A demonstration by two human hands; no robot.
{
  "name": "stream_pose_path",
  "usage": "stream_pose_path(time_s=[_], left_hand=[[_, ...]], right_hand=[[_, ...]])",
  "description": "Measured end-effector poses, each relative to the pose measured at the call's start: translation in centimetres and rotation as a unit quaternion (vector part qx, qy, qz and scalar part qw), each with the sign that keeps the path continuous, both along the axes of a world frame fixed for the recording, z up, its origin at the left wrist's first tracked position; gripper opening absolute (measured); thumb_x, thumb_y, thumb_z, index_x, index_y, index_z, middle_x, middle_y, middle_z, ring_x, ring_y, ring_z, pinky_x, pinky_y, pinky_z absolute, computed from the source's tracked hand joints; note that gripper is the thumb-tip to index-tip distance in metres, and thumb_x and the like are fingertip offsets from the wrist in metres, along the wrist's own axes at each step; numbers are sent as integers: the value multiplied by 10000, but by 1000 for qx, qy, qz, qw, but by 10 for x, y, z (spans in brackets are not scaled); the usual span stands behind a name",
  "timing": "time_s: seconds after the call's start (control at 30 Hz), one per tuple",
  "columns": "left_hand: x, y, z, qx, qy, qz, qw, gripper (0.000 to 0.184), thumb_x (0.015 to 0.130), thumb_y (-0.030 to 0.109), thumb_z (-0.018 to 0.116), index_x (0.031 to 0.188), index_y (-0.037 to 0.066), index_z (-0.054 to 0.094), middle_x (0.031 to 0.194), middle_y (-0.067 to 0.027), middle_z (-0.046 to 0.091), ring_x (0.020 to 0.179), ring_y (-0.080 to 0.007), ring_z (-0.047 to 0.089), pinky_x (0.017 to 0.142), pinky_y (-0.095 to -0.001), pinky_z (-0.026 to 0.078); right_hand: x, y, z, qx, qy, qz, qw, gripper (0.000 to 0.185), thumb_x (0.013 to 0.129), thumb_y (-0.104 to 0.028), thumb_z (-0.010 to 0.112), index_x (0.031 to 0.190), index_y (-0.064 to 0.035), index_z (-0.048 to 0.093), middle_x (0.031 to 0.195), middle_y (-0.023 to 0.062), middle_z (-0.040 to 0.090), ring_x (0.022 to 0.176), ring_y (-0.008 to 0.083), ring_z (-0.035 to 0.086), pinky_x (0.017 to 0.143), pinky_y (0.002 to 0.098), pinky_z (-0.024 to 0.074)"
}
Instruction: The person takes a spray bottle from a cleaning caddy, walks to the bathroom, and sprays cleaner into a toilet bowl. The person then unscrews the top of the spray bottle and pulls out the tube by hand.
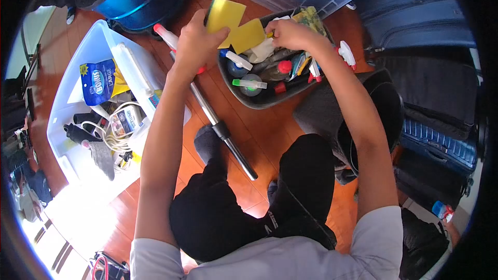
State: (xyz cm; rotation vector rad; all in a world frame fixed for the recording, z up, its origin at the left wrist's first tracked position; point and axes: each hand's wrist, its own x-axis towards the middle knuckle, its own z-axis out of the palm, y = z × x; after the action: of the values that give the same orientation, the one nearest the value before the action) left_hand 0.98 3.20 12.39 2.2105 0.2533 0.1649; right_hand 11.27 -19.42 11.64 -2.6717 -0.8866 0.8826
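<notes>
Yellow pads [226,15]: matt, spongy-looking. Dark bin [259,105]: plastic, low sheen. Tube [204,102]: bright smooth metal. Floor [262,135]: glossy wood-look planks, glare on them. Blue drum [142,0]: shiny, plastic or metal, can't tell from here. White tub [97,41]: smooth milky plastic. Trousers [218,218]: matt cloth.

A: How are the arms posed?
B: Left arm [163,145], extended forward, nearly straight; right arm [365,129], bent at the elbow, forearm slanting inward.
A: And the hands?
B: Left hand [199,39], in a grip, thumb pointing toward the right hand [291,35], other fingers partly hidden. Right hand: back uppermost, fingers curled downward. The hands are near each other, apart.
A: Legs?
B: Both legs [306,181] bent, knees spread.
</notes>
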Motion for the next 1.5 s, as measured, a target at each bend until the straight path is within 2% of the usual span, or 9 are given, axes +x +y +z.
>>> stream_pose_path(time_s=[0.33, 0.43, 0.5, 0.63, 0.73, 0.9, 1.03, 1.23, 1.5], left_hand=[[15, -66, -24, 155, 67, -148, 974, 578, 779, 377, 675, 1235, 68, 500, 1031, -197, 645, 966, -385, 619, 840, -485, 490], [-2, -70, -16, 284, -38, -106, 952, 516, 782, 332, 685, 1199, 62, 544, 1113, -227, 605, 1026, -362, 595, 878, -431, 472], [-27, -40, 5, 245, 9, -223, 944, 449, 801, 296, 677, 1152, 37, 568, 1163, -209, 584, 1069, -352, 571, 893, -417, 462], [-119, -4, 34, 21, -43, -221, 974, 274, 861, 233, 608, 994, -6, 626, 1090, -194, 610, 987, -353, 595, 869, -419, 469], [-187, 11, 60, -59, -27, -176, 982, 191, 835, 138, 654, 971, 6, 630, 1103, -167, 615, 1051, -316, 586, 893, -397, 467], [-271, 34, 76, -167, -64, 138, 974, 104, 801, 15, 617, 904, 5, 627, 1035, -137, 639, 997, -287, 604, 862, -369, 472], [-301, 75, 39, 175, -106, 295, 933, 175, 746, -19, 582, 906, 32, 630, 912, -110, 654, 845, -268, 629, 769, -340, 488], [-290, 74, 27, 241, -62, 341, 907, 173, 717, 69, 595, 882, 80, 644, 801, -19, 659, 579, -176, 598, 558, -303, 474], [-290, 75, 17, 287, -89, 351, 887, 188, 696, 63, 583, 863, 96, 662, 692, -66, 643, 563, -233, 598, 567, -332, 473]], right_hand=[[-6, -97, 63, -22, -5, -152, 988, 370, 775, -193, 645, 1114, -60, 587, 1034, 165, 643, 962, 318, 614, 815, 397, 485], [-33, -142, 80, 152, -64, -152, 974, 326, 838, -132, 608, 1149, -40, 575, 1043, 136, 637, 976, 258, 618, 836, 351, 475], [-64, -149, 93, 309, -1, -207, 928, 268, 906, -69, 549, 1165, -3, 570, 1068, 85, 627, 1000, 175, 596, 894, 304, 454], [-130, -152, 132, 216, -44, -311, 924, 153, 903, -84, 576, 1017, 1, 632, 991, 43, 618, 938, 130, 566, 867, 262, 428], [-160, -180, 122, 273, -65, -292, 914, 76, 890, -42, 550, 882, 7, 608, 870, 53, 617, 798, 122, 548, 775, 272, 443], [-159, -187, 111, 281, -33, -276, 919, 198, 943, -119, 474, 836, 8, 581, 840, 61, 596, 744, 118, 520, 717, 254, 421], [-153, -158, 106, 253, -44, -271, 928, 257, 965, -166, 436, 841, 5, 582, 830, 52, 587, 717, 120, 500, 690, 249, 400], [-145, -160, 84, 244, -32, -238, 940, 270, 975, -194, 452, 858, 3, 594, 800, 37, 583, 709, 107, 468, 689, 249, 395], [-156, -158, 73, 249, -63, -286, 923, 270, 970, -195, 487, 851, 15, 608, 835, 64, 637, 772, 126, 551, 722, 266, 428]])
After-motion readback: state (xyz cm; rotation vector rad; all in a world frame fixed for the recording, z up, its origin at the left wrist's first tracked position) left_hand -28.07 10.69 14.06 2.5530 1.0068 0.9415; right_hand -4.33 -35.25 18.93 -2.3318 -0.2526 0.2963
